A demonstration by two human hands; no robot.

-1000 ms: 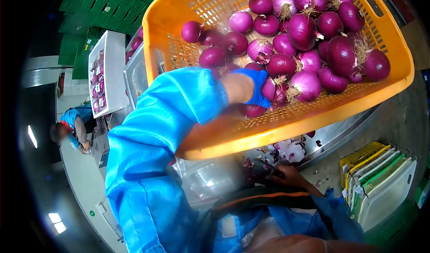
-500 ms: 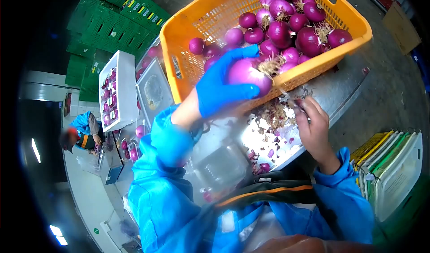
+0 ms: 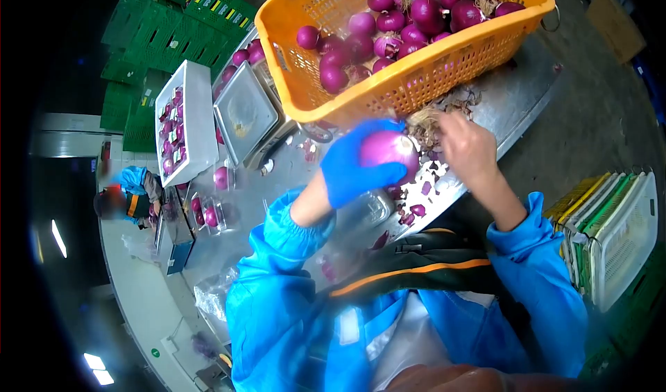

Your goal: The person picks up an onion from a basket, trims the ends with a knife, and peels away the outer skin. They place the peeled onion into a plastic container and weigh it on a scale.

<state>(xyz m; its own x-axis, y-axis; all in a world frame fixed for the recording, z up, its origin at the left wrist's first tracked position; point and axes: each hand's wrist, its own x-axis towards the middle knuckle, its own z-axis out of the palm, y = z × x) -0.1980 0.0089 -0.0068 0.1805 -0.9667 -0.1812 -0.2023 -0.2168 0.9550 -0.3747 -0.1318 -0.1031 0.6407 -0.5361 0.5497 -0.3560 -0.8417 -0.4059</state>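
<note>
My left hand (image 3: 350,166), in a blue glove, is wrapped round a large red onion (image 3: 387,155) in front of the crate. The onion's tip points toward my right hand (image 3: 468,146), which is bare with its fingers pinched together close by. Motion blur hides what those fingers hold. Beside them lies a tuft of dry roots (image 3: 424,127). Loose onion skins (image 3: 420,198) are scattered on the white surface beneath both hands. Just beyond stands an orange crate (image 3: 416,87) with several red onions (image 3: 427,14) inside.
A scale (image 3: 246,118) stands left of the crate. Farther left, a white box (image 3: 201,149) holds packed onions, near a clear tray with onions (image 3: 208,215). Green crates (image 3: 149,38) are stacked behind. A co-worker (image 3: 132,191) works at far left. Upright baskets (image 3: 624,239) stand at right.
My left hand has brought the onion from the crate's rim toward my body. My right hand has moved up beside the onion's tip. The view has shifted, with the crate now higher.
</note>
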